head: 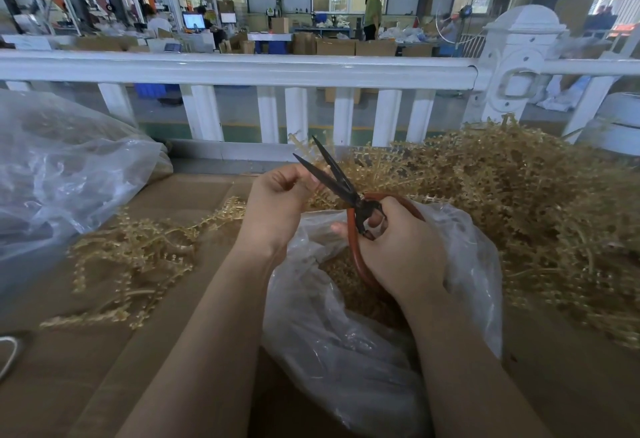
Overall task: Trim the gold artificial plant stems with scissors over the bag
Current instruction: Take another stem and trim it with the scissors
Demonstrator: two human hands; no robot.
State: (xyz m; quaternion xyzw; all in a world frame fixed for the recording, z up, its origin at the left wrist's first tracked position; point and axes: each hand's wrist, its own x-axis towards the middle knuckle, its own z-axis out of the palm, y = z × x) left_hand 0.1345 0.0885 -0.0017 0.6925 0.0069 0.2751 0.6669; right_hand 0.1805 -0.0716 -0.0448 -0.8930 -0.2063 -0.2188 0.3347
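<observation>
My right hand (401,247) grips the red handles of black-bladed scissors (332,174); the blades are spread apart and point up and away. My left hand (277,198) pinches a gold plastic stem (301,143) whose tip sticks up between the blades. Both hands hover over an open clear plastic bag (349,344) that holds gold trimmings. A large heap of gold stems (526,202) lies to the right, and a smaller loose pile of gold stems (138,257) lies to the left on the cardboard.
Brown cardboard (86,368) covers the work surface. A big crumpled clear bag (62,167) sits at the left. A white railing (242,70) runs across just behind the surface. Beyond it are boxes, desks and people in a workshop.
</observation>
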